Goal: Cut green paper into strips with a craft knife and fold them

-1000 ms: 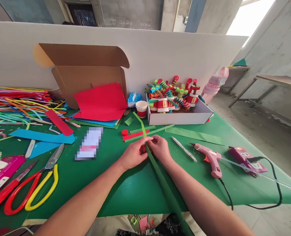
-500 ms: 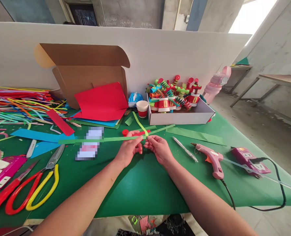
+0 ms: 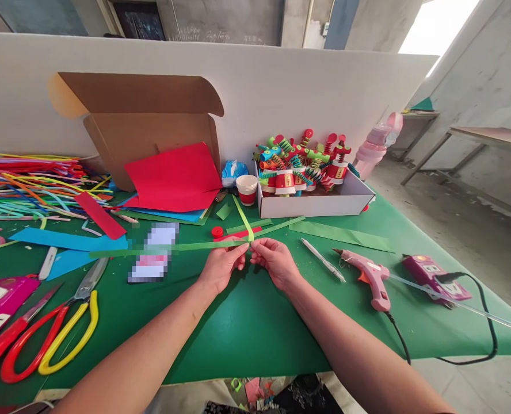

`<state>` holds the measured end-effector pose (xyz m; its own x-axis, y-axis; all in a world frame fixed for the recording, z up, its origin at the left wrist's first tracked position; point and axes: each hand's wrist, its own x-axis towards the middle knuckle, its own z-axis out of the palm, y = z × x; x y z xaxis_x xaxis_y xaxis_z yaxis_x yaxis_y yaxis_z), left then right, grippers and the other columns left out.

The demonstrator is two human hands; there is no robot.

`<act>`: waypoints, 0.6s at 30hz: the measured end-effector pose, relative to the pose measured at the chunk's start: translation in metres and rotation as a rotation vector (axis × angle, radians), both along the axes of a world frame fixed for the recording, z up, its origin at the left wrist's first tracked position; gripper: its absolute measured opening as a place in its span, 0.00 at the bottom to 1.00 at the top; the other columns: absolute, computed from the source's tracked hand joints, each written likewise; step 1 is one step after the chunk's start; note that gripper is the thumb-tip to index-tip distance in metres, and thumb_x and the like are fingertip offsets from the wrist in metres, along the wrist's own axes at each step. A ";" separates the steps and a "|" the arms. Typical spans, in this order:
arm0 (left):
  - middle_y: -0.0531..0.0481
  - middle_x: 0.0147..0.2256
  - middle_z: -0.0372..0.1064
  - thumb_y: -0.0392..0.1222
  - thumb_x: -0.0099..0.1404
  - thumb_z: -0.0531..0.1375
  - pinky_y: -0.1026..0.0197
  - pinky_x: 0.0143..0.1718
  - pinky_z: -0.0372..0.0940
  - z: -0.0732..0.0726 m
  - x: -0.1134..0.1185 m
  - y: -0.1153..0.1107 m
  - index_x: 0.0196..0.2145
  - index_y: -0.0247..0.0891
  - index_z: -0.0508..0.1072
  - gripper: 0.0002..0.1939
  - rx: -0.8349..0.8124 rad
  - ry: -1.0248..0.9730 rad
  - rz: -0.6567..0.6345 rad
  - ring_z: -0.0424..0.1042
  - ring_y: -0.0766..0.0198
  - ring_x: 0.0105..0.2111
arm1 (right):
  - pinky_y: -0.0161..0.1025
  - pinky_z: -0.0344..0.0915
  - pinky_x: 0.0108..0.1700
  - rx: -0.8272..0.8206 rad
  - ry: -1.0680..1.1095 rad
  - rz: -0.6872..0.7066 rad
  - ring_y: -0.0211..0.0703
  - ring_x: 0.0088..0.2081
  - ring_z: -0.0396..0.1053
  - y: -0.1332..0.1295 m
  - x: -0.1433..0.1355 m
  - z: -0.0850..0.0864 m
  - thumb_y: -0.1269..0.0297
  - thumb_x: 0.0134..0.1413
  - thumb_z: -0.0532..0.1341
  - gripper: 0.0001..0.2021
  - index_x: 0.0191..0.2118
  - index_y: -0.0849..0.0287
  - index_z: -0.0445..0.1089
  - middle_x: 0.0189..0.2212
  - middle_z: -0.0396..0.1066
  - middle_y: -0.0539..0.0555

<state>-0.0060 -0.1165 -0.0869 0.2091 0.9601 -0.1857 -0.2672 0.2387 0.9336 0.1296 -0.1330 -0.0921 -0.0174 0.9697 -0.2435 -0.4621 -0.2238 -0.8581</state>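
My left hand (image 3: 223, 265) pinches a long green paper strip (image 3: 190, 247), which stretches out to the left over a blurred card (image 3: 155, 253). Fingertip to fingertip with it, my right hand (image 3: 276, 261) is closed on the spot where a yellow-green paper strip (image 3: 243, 215) meets the green one. That yellow-green strip rises away from my fingers toward the paper cups (image 3: 247, 190). Just beyond my hands lie a small red paper roll (image 3: 217, 232) and other green strips. To the right of my right hand rests a white pen (image 3: 323, 260).
Scissors (image 3: 68, 322) and a red-handled knife (image 3: 14, 330) lie at the left. A pink glue gun (image 3: 368, 273) and its cord are at the right. Behind stand a white box (image 3: 320, 206) of paper figures, red paper sheets (image 3: 173, 178) and piled colourful pipe cleaners (image 3: 35, 187).
The yellow-green strip stands straighter where it meets the green one, and my fingers have shifted slightly at the join. The whole view has moved a little.
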 end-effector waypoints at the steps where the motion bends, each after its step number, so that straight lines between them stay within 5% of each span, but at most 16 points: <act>1: 0.57 0.18 0.62 0.50 0.42 0.73 0.67 0.18 0.54 0.000 -0.001 0.001 0.25 0.35 0.71 0.20 0.004 0.004 -0.002 0.60 0.72 0.19 | 0.33 0.67 0.30 -0.002 -0.003 0.020 0.31 0.22 0.65 0.000 0.001 0.000 0.53 0.27 0.78 0.21 0.24 0.61 0.73 0.20 0.70 0.47; 9: 0.57 0.16 0.63 0.44 0.42 0.72 0.66 0.15 0.53 0.007 -0.001 -0.006 0.27 0.35 0.74 0.16 -0.002 0.060 -0.207 0.59 0.71 0.15 | 0.37 0.67 0.41 0.093 -0.067 0.103 0.38 0.34 0.69 0.003 0.013 0.010 0.42 0.41 0.70 0.23 0.35 0.57 0.78 0.32 0.75 0.52; 15: 0.57 0.13 0.60 0.44 0.42 0.73 0.67 0.13 0.54 0.008 -0.001 -0.009 0.23 0.36 0.71 0.16 -0.025 0.102 -0.311 0.60 0.70 0.14 | 0.40 0.64 0.48 0.367 -0.296 -0.047 0.41 0.40 0.69 0.001 0.027 0.022 0.44 0.54 0.64 0.20 0.42 0.54 0.79 0.35 0.76 0.53; 18: 0.57 0.13 0.61 0.44 0.41 0.73 0.67 0.13 0.54 0.007 -0.001 -0.007 0.24 0.35 0.71 0.16 -0.029 0.112 -0.290 0.60 0.70 0.14 | 0.38 0.66 0.45 0.315 -0.335 -0.117 0.41 0.38 0.70 0.006 0.031 0.021 0.44 0.55 0.63 0.20 0.40 0.56 0.78 0.34 0.76 0.53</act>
<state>-0.0066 -0.1236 -0.0804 0.4505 0.8571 -0.2497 -0.0800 0.3173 0.9449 0.1610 -0.1274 -0.0712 0.1254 0.9881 0.0895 -0.1548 0.1086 -0.9820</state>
